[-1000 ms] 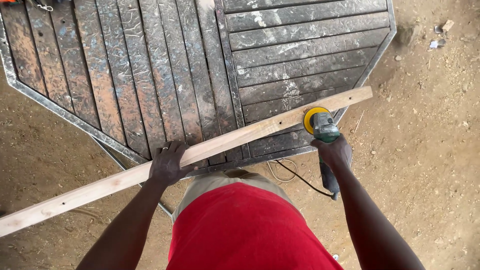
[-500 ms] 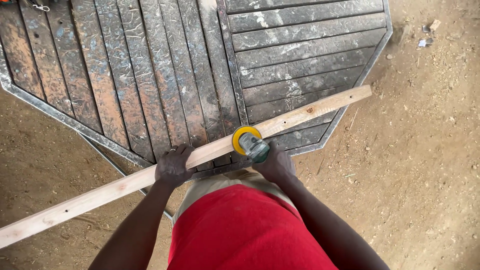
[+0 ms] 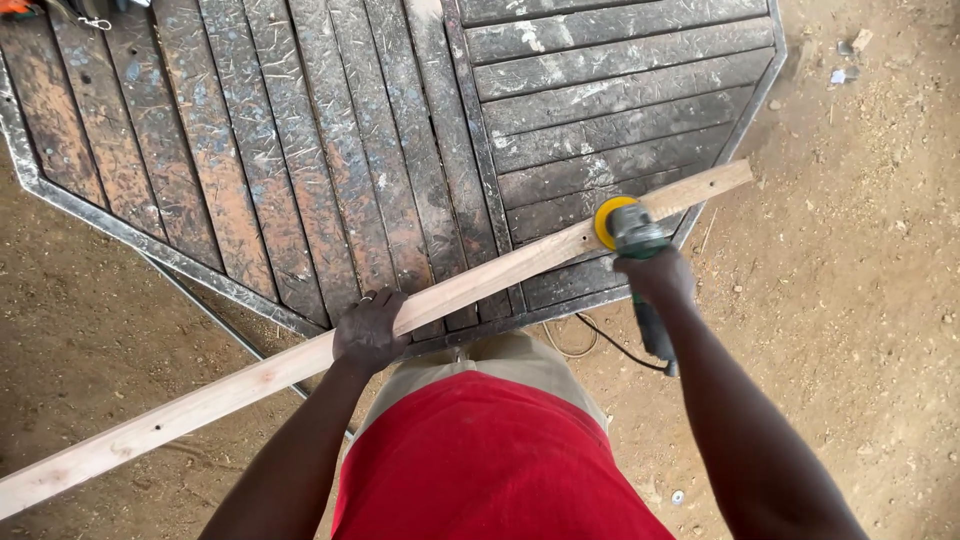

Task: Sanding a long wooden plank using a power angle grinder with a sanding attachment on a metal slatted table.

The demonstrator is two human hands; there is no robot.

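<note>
Plank: a long pale plank [image 3: 480,285] lies across the slatted counter [image 3: 300,150], running from 8 to 2 o'clock.
Left hand [image 3: 368,332]: grip clamped over the plank, near centre.
Right hand [image 3: 655,275]: grip wrapped round a sander [image 3: 632,232], its yellow disc on the plank at 2 o'clock.
Floor: bare dirt floor [image 3: 860,300].

We are losing the wooden plank [image 3: 480,285] past the left edge, our right hand [image 3: 655,275] is covering the sander [image 3: 640,270] body, and the tabletop [image 3: 300,150] is running off the top
</note>
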